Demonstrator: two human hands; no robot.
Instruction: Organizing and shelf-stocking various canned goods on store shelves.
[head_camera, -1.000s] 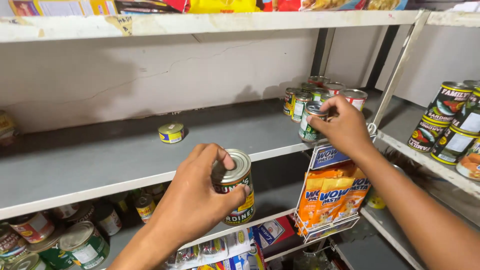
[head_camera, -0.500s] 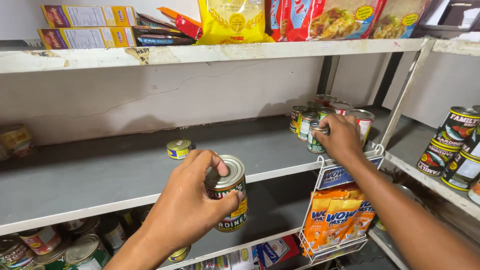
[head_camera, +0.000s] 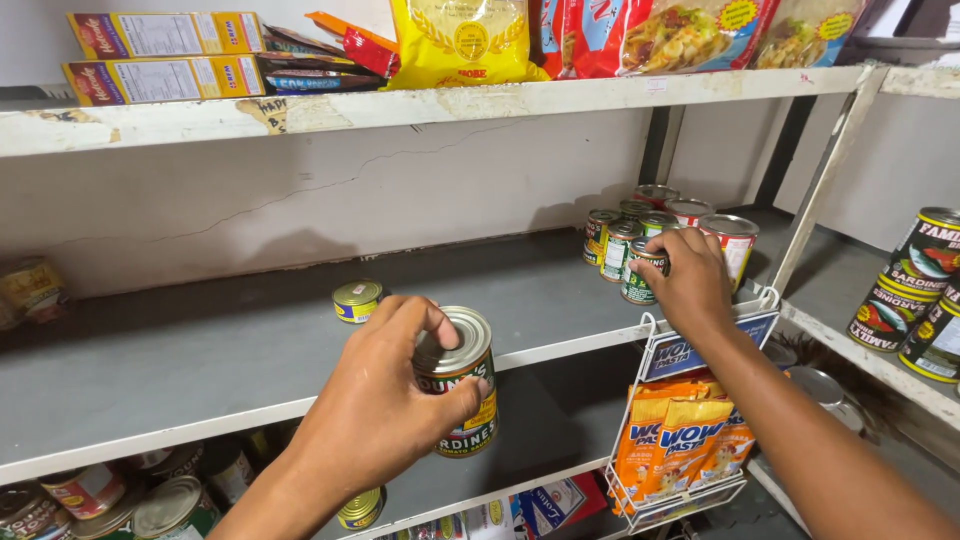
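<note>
Shelving step, mid-way: left hand (head_camera: 385, 415) fingers clamped on sardine tin (head_camera: 460, 385) at grey shelf (head_camera: 200, 350) edge, right hand (head_camera: 690, 280) fingers closed round green tin (head_camera: 640, 275) beside can cluster (head_camera: 660, 225); next move likely needs level set-down w/o toppling neighbours.

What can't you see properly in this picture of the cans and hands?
Head view:
- Left hand covers part of the held can.
- Right hand hides most of a green can in the can group.
- Low cans are partly hidden by the grey shelf and cut off by the bottom edge.
- Right-side cans are cut off.
</note>
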